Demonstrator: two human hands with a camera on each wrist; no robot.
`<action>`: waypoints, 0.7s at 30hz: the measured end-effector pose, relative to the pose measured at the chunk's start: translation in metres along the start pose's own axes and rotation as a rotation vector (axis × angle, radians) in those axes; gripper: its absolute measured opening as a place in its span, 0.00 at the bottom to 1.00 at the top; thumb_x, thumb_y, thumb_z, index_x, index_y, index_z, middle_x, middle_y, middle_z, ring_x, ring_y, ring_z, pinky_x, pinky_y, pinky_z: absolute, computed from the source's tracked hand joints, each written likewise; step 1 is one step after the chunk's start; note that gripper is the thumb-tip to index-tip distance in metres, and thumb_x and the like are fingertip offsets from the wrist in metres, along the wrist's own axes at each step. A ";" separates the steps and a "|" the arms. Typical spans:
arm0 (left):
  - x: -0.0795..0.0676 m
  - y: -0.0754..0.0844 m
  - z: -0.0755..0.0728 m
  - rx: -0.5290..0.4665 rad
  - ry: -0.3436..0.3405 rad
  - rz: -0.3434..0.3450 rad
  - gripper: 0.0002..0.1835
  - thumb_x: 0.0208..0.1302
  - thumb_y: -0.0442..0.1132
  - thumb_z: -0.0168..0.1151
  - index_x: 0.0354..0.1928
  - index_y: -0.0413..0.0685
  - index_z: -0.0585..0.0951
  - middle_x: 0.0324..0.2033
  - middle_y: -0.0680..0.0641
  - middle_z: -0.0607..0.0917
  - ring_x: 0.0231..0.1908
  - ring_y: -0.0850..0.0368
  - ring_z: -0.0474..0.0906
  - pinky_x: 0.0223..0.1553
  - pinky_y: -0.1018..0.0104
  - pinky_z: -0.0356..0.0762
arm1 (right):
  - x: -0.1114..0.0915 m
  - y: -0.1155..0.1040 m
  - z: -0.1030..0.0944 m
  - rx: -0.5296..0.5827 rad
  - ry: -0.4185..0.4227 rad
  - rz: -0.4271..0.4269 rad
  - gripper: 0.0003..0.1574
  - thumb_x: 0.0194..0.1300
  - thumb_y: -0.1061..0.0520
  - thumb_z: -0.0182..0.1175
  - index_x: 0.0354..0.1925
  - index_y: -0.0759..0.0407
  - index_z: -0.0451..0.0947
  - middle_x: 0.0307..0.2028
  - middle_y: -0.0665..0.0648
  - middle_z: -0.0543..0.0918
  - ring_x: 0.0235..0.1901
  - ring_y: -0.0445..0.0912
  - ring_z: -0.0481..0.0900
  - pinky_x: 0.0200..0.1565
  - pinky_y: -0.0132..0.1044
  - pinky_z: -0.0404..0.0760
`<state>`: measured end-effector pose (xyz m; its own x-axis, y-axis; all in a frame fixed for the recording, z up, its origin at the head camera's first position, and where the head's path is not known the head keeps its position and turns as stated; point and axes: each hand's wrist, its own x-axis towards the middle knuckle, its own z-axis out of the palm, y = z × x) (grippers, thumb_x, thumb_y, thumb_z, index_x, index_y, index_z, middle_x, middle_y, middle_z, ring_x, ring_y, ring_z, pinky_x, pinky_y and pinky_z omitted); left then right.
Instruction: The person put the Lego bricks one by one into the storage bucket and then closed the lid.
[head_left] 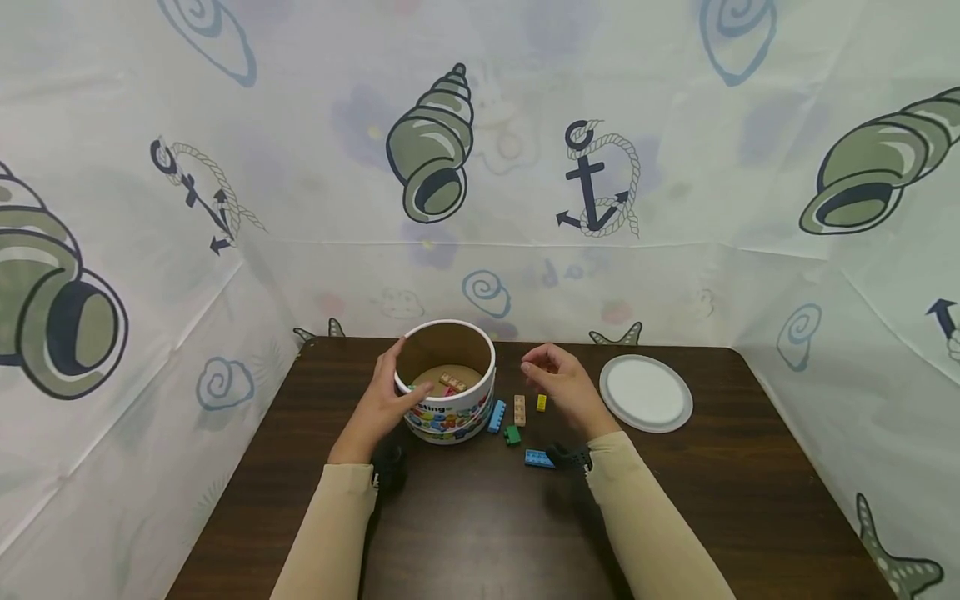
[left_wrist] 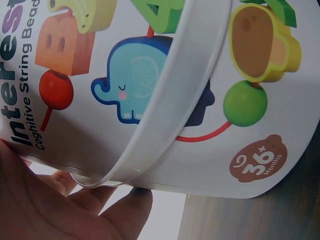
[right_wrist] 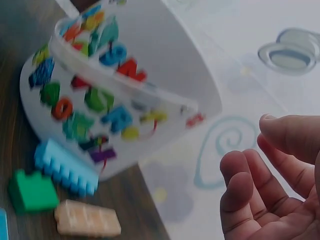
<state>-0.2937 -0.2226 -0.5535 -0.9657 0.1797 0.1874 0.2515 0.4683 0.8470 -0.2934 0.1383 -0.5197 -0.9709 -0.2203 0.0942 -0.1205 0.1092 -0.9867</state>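
Observation:
A white round bucket (head_left: 459, 418) printed with colourful beads and letters stands toward the back of the table. My left hand (head_left: 378, 408) grips its left side, the thumb lying along the front rim. Inside lie a tan block (head_left: 453, 382) and a bit of pink. To the bucket's right hovers my right hand (head_left: 566, 390), fingers loosely bent with nothing between them in the right wrist view. Below it are a small yellow block (head_left: 542, 403), a tan block (right_wrist: 87, 218), a green block (right_wrist: 32, 192) and a blue block (right_wrist: 66, 167).
Another blue block (head_left: 538, 458) lies nearer, partly overlapped by the right wrist's dark strap. A round white lid (head_left: 647, 393) rests flat at the right. Behind the dark wooden table (head_left: 750, 483) hangs a white sheet (head_left: 517, 283) printed with shells and anchors.

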 end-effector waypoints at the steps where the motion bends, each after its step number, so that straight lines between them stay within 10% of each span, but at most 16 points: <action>1: 0.000 0.000 0.000 0.001 0.000 0.001 0.59 0.70 0.63 0.73 0.90 0.66 0.45 0.84 0.39 0.52 0.78 0.27 0.61 0.73 0.23 0.65 | 0.000 0.004 -0.004 -0.001 0.010 0.004 0.21 0.78 0.50 0.68 0.59 0.63 0.81 0.49 0.67 0.84 0.45 0.51 0.87 0.50 0.43 0.87; 10: 0.000 0.001 0.000 0.015 -0.002 -0.016 0.59 0.70 0.63 0.72 0.90 0.65 0.44 0.85 0.40 0.52 0.78 0.27 0.62 0.73 0.22 0.65 | 0.000 0.034 -0.030 -0.030 0.081 0.062 0.19 0.79 0.52 0.68 0.57 0.64 0.82 0.46 0.66 0.84 0.46 0.64 0.84 0.46 0.42 0.86; 21: 0.003 0.002 0.002 0.005 0.010 -0.009 0.58 0.70 0.62 0.73 0.90 0.66 0.45 0.84 0.39 0.53 0.78 0.27 0.62 0.73 0.23 0.65 | 0.009 0.077 -0.049 -0.067 0.036 0.155 0.22 0.78 0.52 0.69 0.59 0.66 0.81 0.49 0.66 0.85 0.43 0.50 0.85 0.44 0.38 0.83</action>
<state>-0.2961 -0.2188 -0.5521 -0.9686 0.1664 0.1848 0.2429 0.4738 0.8465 -0.3217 0.1918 -0.5879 -0.9855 -0.1616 -0.0522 0.0185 0.2034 -0.9789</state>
